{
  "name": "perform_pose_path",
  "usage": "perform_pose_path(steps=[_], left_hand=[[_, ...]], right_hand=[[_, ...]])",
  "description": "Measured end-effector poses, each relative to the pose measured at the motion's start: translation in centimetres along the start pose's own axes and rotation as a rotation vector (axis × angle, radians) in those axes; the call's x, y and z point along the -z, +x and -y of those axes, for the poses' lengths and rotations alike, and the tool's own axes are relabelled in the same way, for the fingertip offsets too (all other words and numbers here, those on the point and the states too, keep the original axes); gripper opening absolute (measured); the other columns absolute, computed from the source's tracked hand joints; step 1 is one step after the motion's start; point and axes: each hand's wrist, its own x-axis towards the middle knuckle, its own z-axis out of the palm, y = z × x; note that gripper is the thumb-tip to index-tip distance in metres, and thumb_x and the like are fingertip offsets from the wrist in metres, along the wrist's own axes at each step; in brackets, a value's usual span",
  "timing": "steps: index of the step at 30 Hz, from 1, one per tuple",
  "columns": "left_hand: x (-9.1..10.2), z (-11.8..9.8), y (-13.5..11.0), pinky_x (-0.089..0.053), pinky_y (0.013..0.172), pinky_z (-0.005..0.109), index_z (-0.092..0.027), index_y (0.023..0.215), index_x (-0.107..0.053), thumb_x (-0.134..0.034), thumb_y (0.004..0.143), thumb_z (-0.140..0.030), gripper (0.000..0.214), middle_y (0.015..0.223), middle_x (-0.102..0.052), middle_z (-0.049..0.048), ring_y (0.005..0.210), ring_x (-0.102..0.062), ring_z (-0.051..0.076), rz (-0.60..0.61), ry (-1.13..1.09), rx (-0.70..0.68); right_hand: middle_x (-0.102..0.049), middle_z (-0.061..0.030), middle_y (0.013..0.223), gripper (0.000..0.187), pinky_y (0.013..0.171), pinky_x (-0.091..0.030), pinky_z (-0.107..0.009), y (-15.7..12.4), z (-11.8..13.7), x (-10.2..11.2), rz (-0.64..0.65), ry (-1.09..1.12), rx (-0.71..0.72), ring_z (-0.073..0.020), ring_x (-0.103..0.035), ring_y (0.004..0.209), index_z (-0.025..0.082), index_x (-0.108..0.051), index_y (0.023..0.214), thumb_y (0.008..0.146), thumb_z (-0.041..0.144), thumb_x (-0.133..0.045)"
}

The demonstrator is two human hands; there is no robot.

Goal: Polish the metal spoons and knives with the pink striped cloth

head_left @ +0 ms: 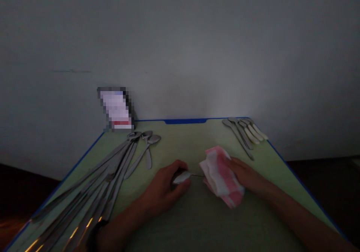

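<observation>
The curled left hand [165, 186] holds a silver metal spoon [182, 177] by its bowl; opposite, the right hand [245, 174] grips pink-and-white cloth [221, 175] over the handle.

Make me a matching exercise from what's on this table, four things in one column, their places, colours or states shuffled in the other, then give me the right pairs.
Things
1. Cloth
2. Held spoon
3. White-handled cutlery
4. Table edge

Places, colours or states
A. Blue
B. Near the far right corner
C. Pink and white, in the right hand
D. Bowl end at the left hand

Right pairs: 1-C, 2-D, 3-B, 4-A
</observation>
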Motion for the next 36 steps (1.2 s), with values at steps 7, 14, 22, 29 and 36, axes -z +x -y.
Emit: perform_pose_path(steps=[7, 14, 22, 29, 36], left_hand=[[-0.1, 1.1, 2.0, -0.028, 0.048, 0.022, -0.017, 0.065, -0.049, -0.034, 0.086, -0.041, 0.035, 0.054, -0.037, -0.0047, 0.051, -0.037, 0.012, -0.128, -0.277, 0.236], [0.4, 1.2, 1.5, -0.027, 0.05, 0.023, -0.017, 0.062, -0.046, -0.03, 0.087, -0.042, 0.038, 0.056, -0.037, -0.0041, 0.052, -0.035, 0.012, -0.025, -0.297, 0.152], [0.8, 0.8, 1.3, -0.029, 0.051, 0.022, -0.016, 0.065, -0.049, -0.036, 0.086, -0.039, 0.034, 0.058, -0.04, -0.0039, 0.055, -0.04, 0.012, 0.069, -0.194, 0.086], [0.5, 0.3, 1.4, -0.032, 0.052, 0.021, -0.016, 0.067, -0.054, -0.04, 0.085, -0.038, 0.032, 0.06, -0.047, -0.0033, 0.056, -0.043, 0.012, 0.015, -0.116, 0.098], [0.4, 0.3, 1.3, -0.032, 0.051, 0.021, -0.015, 0.066, -0.055, -0.041, 0.085, -0.04, 0.034, 0.06, -0.049, -0.0031, 0.056, -0.045, 0.012, -0.016, -0.126, 0.105]], right_hand=[[-0.066, 0.0006, 0.067, 0.016, 0.063, -0.048, -0.021, 3.7, 1.9, -1.0, 0.322, 0.525, -0.08, -0.0093, -0.059, 0.058, 0.017, -0.063, 0.07, 0.072, 0.032, -0.063], [-0.067, -0.0032, 0.072, 0.019, 0.072, -0.049, -0.027, 3.9, 2.1, -0.6, 0.281, 0.563, -0.061, -0.0148, -0.063, 0.068, 0.015, -0.065, 0.079, 0.074, 0.031, -0.055], [-0.066, 0.0007, 0.059, 0.017, 0.059, -0.049, -0.021, 3.9, 1.4, 0.2, 0.201, 0.619, -0.182, -0.011, -0.061, 0.053, 0.016, -0.062, 0.07, 0.076, 0.027, -0.049], [-0.069, -0.0054, 0.074, 0.022, 0.066, -0.049, -0.027, 3.9, 0.6, -0.7, 0.276, 0.391, -0.142, -0.0139, -0.063, 0.064, 0.012, -0.063, 0.085, 0.076, 0.031, -0.059], [-0.068, -0.0031, 0.073, 0.024, 0.07, -0.047, -0.028, 4.1, 0.2, -0.5, 0.281, 0.391, -0.126, -0.0131, -0.062, 0.065, 0.015, -0.064, 0.082, 0.079, 0.037, -0.055]])
